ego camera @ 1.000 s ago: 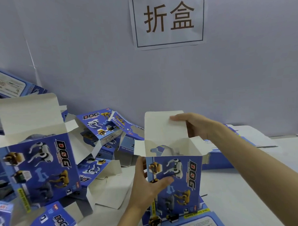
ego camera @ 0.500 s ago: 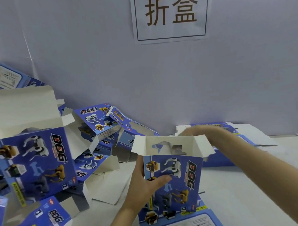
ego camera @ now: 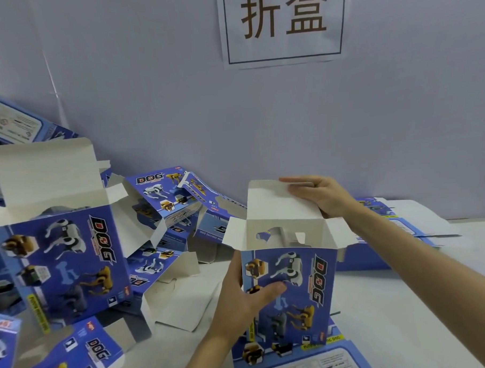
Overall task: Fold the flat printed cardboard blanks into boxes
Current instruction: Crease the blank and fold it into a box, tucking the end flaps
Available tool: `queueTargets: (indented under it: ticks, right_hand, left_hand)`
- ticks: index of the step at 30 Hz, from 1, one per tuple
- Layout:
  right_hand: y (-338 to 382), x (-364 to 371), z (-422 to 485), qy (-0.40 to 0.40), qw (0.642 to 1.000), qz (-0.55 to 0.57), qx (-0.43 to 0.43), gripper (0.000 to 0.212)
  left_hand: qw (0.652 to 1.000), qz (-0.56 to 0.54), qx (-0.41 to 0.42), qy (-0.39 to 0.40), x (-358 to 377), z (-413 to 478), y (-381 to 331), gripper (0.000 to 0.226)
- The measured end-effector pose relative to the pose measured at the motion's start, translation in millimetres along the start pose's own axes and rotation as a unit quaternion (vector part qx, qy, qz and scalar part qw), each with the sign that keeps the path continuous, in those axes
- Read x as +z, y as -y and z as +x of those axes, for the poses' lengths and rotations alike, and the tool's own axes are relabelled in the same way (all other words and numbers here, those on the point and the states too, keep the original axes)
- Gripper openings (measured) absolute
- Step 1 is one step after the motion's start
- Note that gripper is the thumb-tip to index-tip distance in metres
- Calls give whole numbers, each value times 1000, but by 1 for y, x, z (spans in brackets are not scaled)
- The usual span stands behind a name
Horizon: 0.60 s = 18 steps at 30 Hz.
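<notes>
A blue printed "DOG" box stands upright on the white table, its top open. My left hand grips its left front corner, thumb across the printed face. My right hand holds the upper right edge of the tall white lid flap, which stands upright at the back. Two small side flaps stick out left and right. A flat printed blank lies under the box at the front.
Several folded open-topped boxes are heaped on the left against the grey wall. Flat blanks are stacked behind my right arm. A paper sign hangs on the wall. Bare white table shows at the right.
Half a second ago the lid flap was bent back and down behind the box; my right hand has raised it upright again. My left hand keeps its grip.
</notes>
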State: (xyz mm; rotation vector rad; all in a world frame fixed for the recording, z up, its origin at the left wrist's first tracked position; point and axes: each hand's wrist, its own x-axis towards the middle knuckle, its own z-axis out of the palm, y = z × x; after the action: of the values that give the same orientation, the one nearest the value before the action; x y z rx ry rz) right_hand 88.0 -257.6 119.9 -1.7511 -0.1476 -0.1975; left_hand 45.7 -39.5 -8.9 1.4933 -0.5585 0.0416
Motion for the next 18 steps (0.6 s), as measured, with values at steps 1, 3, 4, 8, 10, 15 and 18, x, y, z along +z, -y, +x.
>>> queueTargets:
  ticks: [1,3,4,8,10,15,18]
  right_hand:
    - [3,-1,-1,13,1000,-8,1,29]
    - [11,-2,-2,49,998,21,16,16]
    - [17,-2,-4,66,996,53,24,12]
    - [40,-1,-3,80,992,94,39,19]
    - [53,1,-6,104,993,36,47,24]
    - [76,3,-12,22,989,-146,-20,25]
    - [74,15,-19,-28,967,-239,-85,22]
  left_hand:
    - [1000,0,0,0,0,0,0,69]
    - [1000,-5,2,4,0,1,1,70]
    - [1000,-6,2,7,0,1,2,70]
    - [1000,-10,7,16,0,4,1,63]
    - [1000,-14,-2,22,-1,6,3,63]
    - [989,85,-61,104,-17,7,10,64]
    - [960,131,-109,220,-30,8,16,78]
